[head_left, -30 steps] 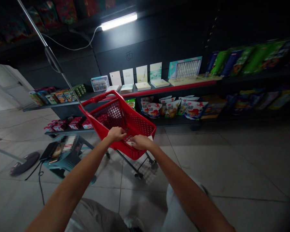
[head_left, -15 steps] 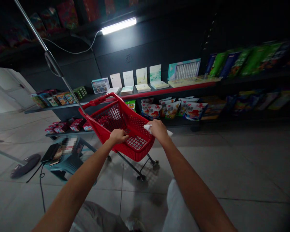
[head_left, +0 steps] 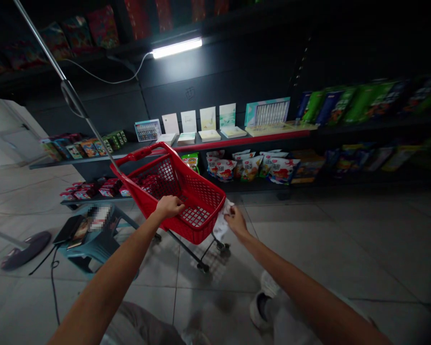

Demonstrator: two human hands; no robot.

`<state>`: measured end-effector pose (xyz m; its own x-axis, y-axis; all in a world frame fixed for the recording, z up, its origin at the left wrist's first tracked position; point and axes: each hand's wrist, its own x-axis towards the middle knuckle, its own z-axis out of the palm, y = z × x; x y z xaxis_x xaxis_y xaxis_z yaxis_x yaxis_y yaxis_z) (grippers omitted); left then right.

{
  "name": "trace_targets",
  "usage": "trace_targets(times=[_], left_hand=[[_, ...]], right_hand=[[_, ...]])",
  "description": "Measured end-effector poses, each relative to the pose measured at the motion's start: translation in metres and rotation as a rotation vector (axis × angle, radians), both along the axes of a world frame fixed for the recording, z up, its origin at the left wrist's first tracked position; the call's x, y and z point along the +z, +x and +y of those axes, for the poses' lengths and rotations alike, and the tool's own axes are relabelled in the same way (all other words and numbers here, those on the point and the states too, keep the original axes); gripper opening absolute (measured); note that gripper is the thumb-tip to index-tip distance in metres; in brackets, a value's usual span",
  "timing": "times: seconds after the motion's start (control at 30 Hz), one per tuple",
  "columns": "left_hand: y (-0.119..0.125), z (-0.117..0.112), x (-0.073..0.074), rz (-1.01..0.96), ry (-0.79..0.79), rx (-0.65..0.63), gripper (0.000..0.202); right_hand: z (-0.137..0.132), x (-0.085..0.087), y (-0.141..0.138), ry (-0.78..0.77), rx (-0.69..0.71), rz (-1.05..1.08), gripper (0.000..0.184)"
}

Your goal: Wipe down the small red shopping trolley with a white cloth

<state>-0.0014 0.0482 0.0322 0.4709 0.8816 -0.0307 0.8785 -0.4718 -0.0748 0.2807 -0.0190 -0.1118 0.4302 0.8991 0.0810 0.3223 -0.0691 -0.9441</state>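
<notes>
A small red shopping cart [head_left: 187, 189] on wheels stands on the tiled floor in front of me. My left hand [head_left: 168, 206] is closed over the cart's near rim. My right hand [head_left: 236, 221] pinches a white cloth [head_left: 221, 224] and presses it against the outside of the cart's right corner. The cloth hangs down below the rim. The basket looks empty through its mesh.
Dark shelves [head_left: 237, 139] behind the cart hold snack bags, cards and boxes. A teal stool [head_left: 96, 235] with a phone and other small items stands to the left. A metal pole [head_left: 68, 91] slants over the cart; its round base [head_left: 25, 249] and a cable lie on the floor.
My right hand came out of the basket with the cloth, passed over the right rim and dropped to the outside of the cart's corner. The left hand stayed on the rim.
</notes>
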Motion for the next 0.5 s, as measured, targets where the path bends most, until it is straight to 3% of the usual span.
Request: trace_targets(times=[0.13,0.27,0.4,0.5], left_hand=[[0.002,0.000,0.001,-0.001,0.001,-0.005,0.045],[0.001,-0.002,0.002,0.003,0.006,-0.018,0.045],[0.003,-0.003,0.003,0.007,0.007,-0.018,0.045],[0.006,-0.003,0.003,0.003,0.004,-0.014,0.047]], right_hand=[[-0.051,-0.026,-0.051,0.015,0.148,0.161,0.038],[-0.076,-0.030,-0.079,-0.060,0.326,0.197,0.032],[-0.066,-0.014,-0.068,-0.122,0.316,0.279,0.034],[-0.046,0.006,-0.044,-0.082,0.174,0.460,0.043]])
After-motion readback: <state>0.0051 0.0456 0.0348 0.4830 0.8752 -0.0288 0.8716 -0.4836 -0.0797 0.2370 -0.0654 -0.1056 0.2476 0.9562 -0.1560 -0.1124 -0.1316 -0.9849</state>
